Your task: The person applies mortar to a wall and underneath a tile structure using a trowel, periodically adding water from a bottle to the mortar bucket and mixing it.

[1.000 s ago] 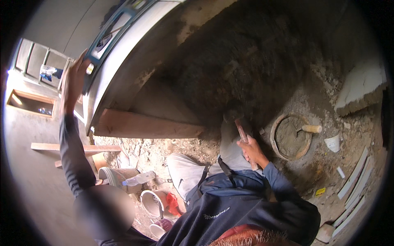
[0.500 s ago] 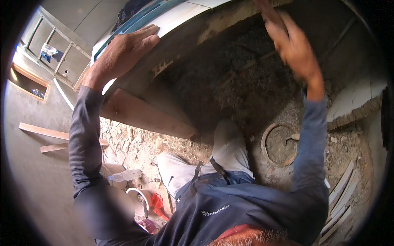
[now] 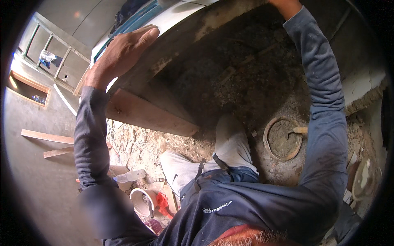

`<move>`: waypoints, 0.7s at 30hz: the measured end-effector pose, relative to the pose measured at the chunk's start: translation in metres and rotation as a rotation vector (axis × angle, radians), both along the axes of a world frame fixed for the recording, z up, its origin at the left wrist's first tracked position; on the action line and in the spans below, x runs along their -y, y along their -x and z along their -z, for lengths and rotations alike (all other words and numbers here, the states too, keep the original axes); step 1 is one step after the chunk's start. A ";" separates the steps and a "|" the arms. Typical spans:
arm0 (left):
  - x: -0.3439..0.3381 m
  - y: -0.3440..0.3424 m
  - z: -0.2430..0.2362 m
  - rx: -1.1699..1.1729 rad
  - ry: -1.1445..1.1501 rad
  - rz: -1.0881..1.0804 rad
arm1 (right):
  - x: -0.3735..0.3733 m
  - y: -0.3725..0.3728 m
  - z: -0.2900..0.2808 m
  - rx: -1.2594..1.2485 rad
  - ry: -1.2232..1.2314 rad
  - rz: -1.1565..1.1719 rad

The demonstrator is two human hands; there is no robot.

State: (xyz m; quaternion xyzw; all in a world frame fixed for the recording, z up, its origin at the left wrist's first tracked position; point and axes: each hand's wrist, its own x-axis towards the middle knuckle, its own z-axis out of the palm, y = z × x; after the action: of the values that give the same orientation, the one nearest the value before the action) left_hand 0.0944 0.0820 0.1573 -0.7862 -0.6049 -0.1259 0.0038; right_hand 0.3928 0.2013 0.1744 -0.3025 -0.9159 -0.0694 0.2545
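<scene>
My left hand [image 3: 128,51] rests with its fingers stretched out along the edge of a raised white slab [image 3: 178,13]. Beside that hand, a long blue bar [image 3: 141,16] lies on the slab. At the top edge of the picture is my right hand [image 3: 285,6], mostly cut off; its fingers and anything in them are out of sight. A reddish wooden board [image 3: 152,115] leans under the slab's near left end. Right of my knees, a round basin [image 3: 267,143] of grey mortar sits on the ground, with a wooden-handled tool [image 3: 300,130] in it.
Rubble covers the ground. A white bucket [image 3: 152,199], a plastic bottle [image 3: 131,176] and a red cloth [image 3: 163,205] are low on the left. Wooden strips [image 3: 47,136] stick out by the left wall. Farther back stands a ladder-like frame [image 3: 70,49]. A rough-edged pale slab [image 3: 363,92] is at right.
My right hand has moved up to the top edge; the wooden piece it held is now out of view. My left hand stays nearly in place on the slab.
</scene>
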 end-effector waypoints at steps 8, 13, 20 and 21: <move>0.004 -0.001 -0.004 -0.012 0.014 0.007 | -0.003 -0.002 0.009 0.070 -0.073 -0.096; -0.006 -0.014 -0.013 -0.013 0.020 0.035 | -0.005 -0.020 -0.010 0.060 -0.165 0.004; 0.006 -0.008 -0.005 -0.045 0.011 0.004 | -0.003 -0.011 0.014 -0.119 -0.158 -0.086; 0.005 -0.010 -0.005 -0.062 0.000 0.010 | 0.006 -0.014 0.012 -0.175 -0.163 -0.037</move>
State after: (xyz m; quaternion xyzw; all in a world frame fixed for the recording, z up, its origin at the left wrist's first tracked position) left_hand 0.1045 0.0766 0.1628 -0.7928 -0.6005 -0.1014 0.0219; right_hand 0.4070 0.1949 0.1627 -0.2689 -0.8870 -0.1121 0.3582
